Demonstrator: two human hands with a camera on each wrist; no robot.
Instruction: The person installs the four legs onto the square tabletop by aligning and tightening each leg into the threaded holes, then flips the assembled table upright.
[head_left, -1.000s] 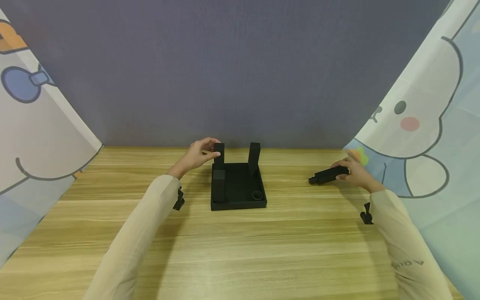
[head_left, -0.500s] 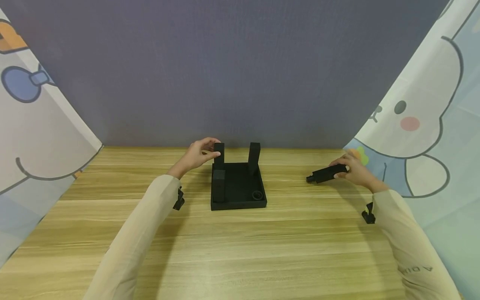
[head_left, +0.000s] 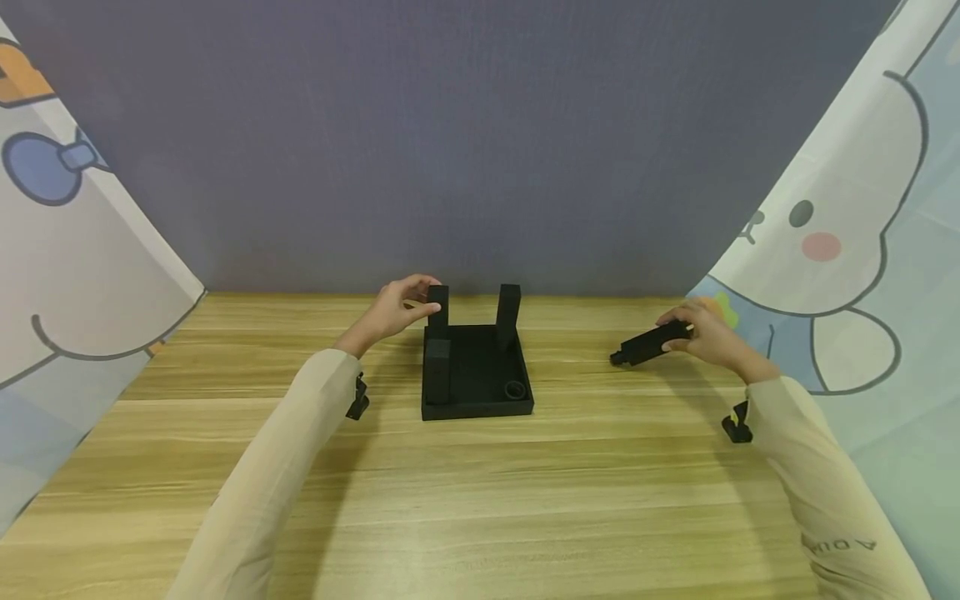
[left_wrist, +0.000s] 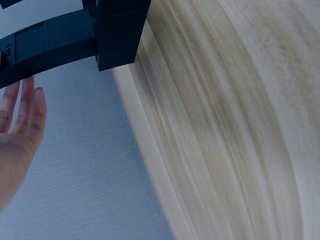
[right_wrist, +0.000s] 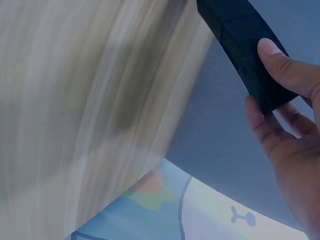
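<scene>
On the table, a shallow black square base (head_left: pixel 482 367) carries three upright black posts. My left hand (head_left: pixel 393 310) pinches the top of the back left post (head_left: pixel 439 325), thumb on its near side. The left wrist view shows this post (left_wrist: pixel 55 42) standing up from the base, with "119" on one face. A back right post (head_left: pixel 508 312) and a front left post (head_left: pixel 437 371) also stand in the base. Well to the right, my right hand (head_left: pixel 707 337) holds a loose black post (right_wrist: pixel 240 37) between thumb and fingers. Its narrower, stepped end points left, tilted slightly down.
At the base's front right corner is a round ring-shaped socket (head_left: pixel 515 390). The wood-grain table (head_left: pixel 525 500) ends at a grey back panel (head_left: pixel 480 150). Cartoon-printed sheets (head_left: pixel 825 242) flank both sides, the right one close to my right hand.
My right hand and the loose post have shifted slightly left, and its fingers have moved on the post, with the thumb now showing on the near side. My left hand stays put.
</scene>
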